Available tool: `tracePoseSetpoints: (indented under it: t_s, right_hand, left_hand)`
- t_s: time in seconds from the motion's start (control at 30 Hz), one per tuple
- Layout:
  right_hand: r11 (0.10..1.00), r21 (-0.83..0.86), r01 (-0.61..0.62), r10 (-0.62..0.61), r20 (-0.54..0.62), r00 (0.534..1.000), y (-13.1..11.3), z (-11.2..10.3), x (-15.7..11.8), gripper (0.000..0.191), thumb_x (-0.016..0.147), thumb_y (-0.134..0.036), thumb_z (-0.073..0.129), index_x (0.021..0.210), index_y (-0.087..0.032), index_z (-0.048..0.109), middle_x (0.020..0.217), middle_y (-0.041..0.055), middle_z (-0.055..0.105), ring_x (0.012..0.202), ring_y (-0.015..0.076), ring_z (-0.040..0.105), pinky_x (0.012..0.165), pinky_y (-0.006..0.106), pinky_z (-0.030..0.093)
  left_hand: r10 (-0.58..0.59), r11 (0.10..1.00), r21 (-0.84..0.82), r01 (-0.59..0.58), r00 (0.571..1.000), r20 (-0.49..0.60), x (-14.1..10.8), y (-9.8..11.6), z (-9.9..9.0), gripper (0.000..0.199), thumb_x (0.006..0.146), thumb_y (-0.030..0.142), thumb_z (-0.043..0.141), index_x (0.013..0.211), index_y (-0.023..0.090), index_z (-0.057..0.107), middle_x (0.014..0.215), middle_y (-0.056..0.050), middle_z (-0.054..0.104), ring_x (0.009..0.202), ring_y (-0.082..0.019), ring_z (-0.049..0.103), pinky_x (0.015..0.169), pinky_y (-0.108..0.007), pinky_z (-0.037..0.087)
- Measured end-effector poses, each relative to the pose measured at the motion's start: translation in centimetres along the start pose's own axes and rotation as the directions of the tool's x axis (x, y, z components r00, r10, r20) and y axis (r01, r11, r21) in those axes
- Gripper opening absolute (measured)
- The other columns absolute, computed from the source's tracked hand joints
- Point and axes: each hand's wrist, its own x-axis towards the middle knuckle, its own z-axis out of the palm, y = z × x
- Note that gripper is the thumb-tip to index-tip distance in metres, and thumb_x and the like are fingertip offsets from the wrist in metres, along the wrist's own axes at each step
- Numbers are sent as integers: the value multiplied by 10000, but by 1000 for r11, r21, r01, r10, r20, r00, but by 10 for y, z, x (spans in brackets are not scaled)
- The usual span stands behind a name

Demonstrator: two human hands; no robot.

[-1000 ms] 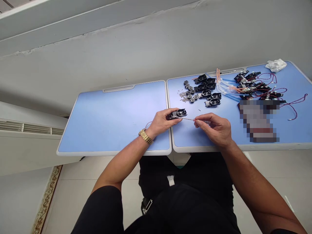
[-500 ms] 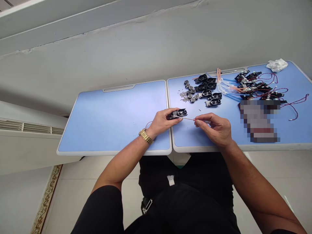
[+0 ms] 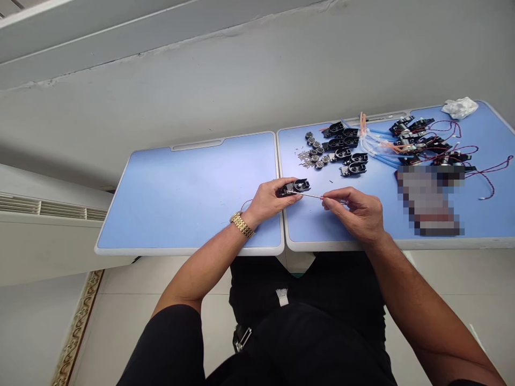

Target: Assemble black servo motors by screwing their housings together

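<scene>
left hand (image 3: pixel 267 201): fingers closed around the black housing (image 3: pixel 301 185), over the inner edge of the right desk (image 3: pixel 308 228); the part's left end is covered by the hand. right hand (image 3: pixel 360 212): fingers pinched on the slim screwdriver (image 3: pixel 313 195), handle mostly hidden in the grip, shaft lying leftward across the housing. tip contact too small to tell. thin wire (image 3: pixel 242 205) near left wrist, one end hidden. screws (image 3: pixel 306 157) heaped, hard to count. pixelation masks an object (image 3: pixel 430 206) at right.
</scene>
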Motion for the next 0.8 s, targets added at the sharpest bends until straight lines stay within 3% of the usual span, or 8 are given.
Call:
tracePoseSetpoints:
  t_s: [0.8]
  right_hand:
    - [1000, -23, 20, -20, -4, 1000, 2, 0, -3, 105, 971, -223, 850, 1042, -300, 860, 849, -36, 859, 729, 161, 818, 694, 268, 668]
  left_hand:
    - [33, 998, 45, -34, 999, 17, 2, -1, -1, 529, 932, 466, 923, 1375, 202, 807, 1329, -124, 849, 1176, -247, 812, 1073, -417, 651]
